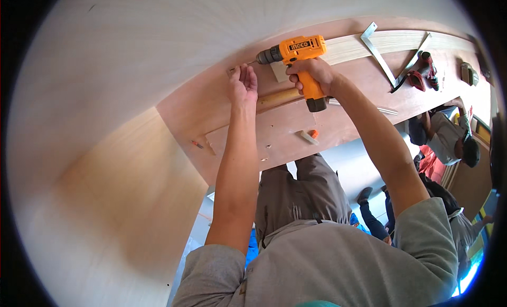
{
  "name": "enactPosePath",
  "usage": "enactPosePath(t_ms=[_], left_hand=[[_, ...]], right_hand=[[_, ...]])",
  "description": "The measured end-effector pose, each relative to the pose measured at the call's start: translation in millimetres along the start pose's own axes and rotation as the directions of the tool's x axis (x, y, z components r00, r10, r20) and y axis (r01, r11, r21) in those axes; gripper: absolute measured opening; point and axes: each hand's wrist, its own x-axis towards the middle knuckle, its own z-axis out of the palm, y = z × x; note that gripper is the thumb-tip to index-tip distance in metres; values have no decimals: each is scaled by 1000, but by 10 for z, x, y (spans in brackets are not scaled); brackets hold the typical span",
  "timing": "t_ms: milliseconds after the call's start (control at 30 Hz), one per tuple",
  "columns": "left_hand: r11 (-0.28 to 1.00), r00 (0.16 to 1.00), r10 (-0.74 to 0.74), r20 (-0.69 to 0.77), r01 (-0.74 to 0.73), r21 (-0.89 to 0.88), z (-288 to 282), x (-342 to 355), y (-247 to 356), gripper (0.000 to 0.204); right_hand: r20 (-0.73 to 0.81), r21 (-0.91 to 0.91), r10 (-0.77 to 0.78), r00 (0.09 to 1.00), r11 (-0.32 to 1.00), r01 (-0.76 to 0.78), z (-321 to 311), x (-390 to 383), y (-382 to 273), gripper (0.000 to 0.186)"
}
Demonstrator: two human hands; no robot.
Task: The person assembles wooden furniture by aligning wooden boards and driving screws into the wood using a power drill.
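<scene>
My right hand (317, 77) is closed round the grip of an orange cordless drill (305, 47), which is held level with its black chuck pointing left. A thin bit (252, 62) runs from the chuck toward the fingertips of my left hand (244, 85). Those fingers are curled together, palm up, close to the pale panel; whatever they pinch is too small to make out. Just below the drill, a rounded wooden handle (278, 98) lies on the reddish-brown board (227, 128), partly covered by my right hand and the drill.
Along the back lies a long pale wooden strip (346, 47), with a metal square (377, 53) across it. A dark red drill (430, 72) rests at the right. Nearer me are a small orange-and-white tool (309, 136) and a red marker-like stick (197, 144). Other people (446, 135) are at right.
</scene>
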Motion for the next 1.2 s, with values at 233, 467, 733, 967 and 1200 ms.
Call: enactPosePath(t_ms=[233, 467, 733, 967, 1200], left_hand=[[969, 1000, 23, -5, -21, 246, -185, -10, 170, 25], [234, 951, 284, 119, -189, 953, -302, -154, 926, 46], [-59, 990, 75, 120, -116, 991, -217, 58, 1274, 63], [-193, 986, 84, 147, -129, 973, -8, 72, 1285, 49], [-149, 978, 95, 187, -171, 974, 30, -10, 1231, 47]], right_hand=[[-2, -46, 59, 998, 997, -59, -25, 143, -104, 20], [3, -27, 51, 999, 998, -51, -73, 121, -79, 18], [39, -25, 82, 996, 996, -81, -138, 260, -48, 19], [-20, -91, 1, 1000, 996, -2, 9, 117, -80, 21], [-21, -78, 38, 999, 996, -40, -75, 192, -48, 21]])
